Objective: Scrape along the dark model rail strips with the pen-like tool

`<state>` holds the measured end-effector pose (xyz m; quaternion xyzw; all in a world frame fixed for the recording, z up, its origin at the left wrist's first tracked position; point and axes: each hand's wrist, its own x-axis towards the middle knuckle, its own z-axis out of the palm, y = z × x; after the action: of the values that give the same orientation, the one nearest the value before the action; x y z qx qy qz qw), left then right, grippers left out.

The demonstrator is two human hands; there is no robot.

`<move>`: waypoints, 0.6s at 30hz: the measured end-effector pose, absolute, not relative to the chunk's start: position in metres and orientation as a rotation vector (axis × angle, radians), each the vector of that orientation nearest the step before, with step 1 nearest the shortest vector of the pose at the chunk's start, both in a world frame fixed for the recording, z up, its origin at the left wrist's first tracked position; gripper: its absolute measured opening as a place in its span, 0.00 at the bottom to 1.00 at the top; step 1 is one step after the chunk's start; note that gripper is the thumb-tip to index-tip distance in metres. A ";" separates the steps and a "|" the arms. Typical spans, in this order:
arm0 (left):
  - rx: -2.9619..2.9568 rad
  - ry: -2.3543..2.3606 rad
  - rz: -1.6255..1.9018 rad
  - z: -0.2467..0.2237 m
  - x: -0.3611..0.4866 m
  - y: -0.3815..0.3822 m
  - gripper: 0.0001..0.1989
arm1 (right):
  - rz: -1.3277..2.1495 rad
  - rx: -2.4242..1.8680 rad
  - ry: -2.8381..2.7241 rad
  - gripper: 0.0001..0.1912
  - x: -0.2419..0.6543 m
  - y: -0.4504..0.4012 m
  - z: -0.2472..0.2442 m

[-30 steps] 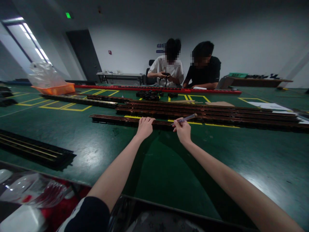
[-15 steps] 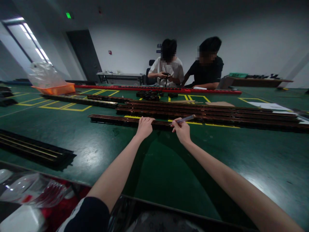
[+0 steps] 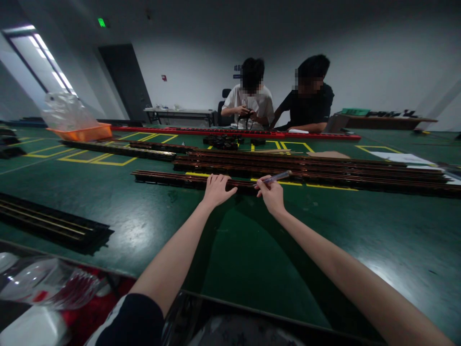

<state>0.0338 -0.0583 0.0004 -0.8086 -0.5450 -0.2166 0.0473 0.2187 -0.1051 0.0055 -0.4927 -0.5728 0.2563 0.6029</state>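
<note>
A narrow dark rail with copper-coloured strips lies lengthwise on the green table in front of me. My left hand rests across it, fingers bent over the far side and thumb stretched out along the near side. Just to the right, my right hand pinches a pen-shaped tool with a see-through barrel. Its thin tip points down and left at the rail; whether it touches cannot be seen clearly. The rail's right end is partly hidden by the right hand.
Behind lies a bundle of long similar rails. More rails lie at the near left. An orange tray holds clear plastic bags. White papers lie at the right. Two people sit across the table, one handling a dark object.
My left thumb has swung outward to the right, away from the fingers. My right hand and the tool have stayed almost still.
</note>
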 end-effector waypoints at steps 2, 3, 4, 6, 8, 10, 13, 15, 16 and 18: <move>-2.451 -1.652 -0.662 -0.001 0.034 -0.058 0.24 | 0.599 -1.148 -1.323 0.14 0.219 -0.105 0.005; -2.441 -1.646 -0.666 -0.001 0.034 -0.058 0.24 | 0.601 -1.155 -1.318 0.14 0.219 -0.104 0.005; -2.430 -1.642 -0.672 -0.002 0.034 -0.058 0.23 | 0.599 -1.164 -1.312 0.14 0.218 -0.104 0.005; -2.412 -1.640 -0.683 -0.003 0.034 -0.057 0.23 | 0.587 -1.179 -1.304 0.14 0.218 -0.103 0.005; -2.404 -1.635 -0.686 -0.003 0.034 -0.057 0.22 | 0.579 -1.178 -1.302 0.14 0.218 -0.103 0.005; -2.411 -1.625 -0.683 -0.004 0.034 -0.057 0.21 | 0.584 -1.162 -1.306 0.15 0.218 -0.103 0.005; -2.423 -1.619 -0.692 -0.005 0.035 -0.056 0.20 | 0.592 -1.151 -1.315 0.16 0.218 -0.104 0.005; -2.425 -1.626 -0.707 -0.005 0.035 -0.056 0.20 | 0.596 -1.151 -1.321 0.16 0.218 -0.104 0.005; -2.426 -1.629 -0.715 -0.005 0.035 -0.056 0.19 | 0.599 -1.153 -1.322 0.16 0.218 -0.105 0.005; -2.428 -1.630 -0.726 -0.006 0.035 -0.056 0.19 | 0.604 -1.156 -1.324 0.17 0.218 -0.105 0.006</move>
<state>0.0349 -0.0562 -0.0056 -0.8041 -0.5399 -0.2405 0.0640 0.2183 -0.1054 0.0056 -0.4985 -0.5705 0.2604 0.5985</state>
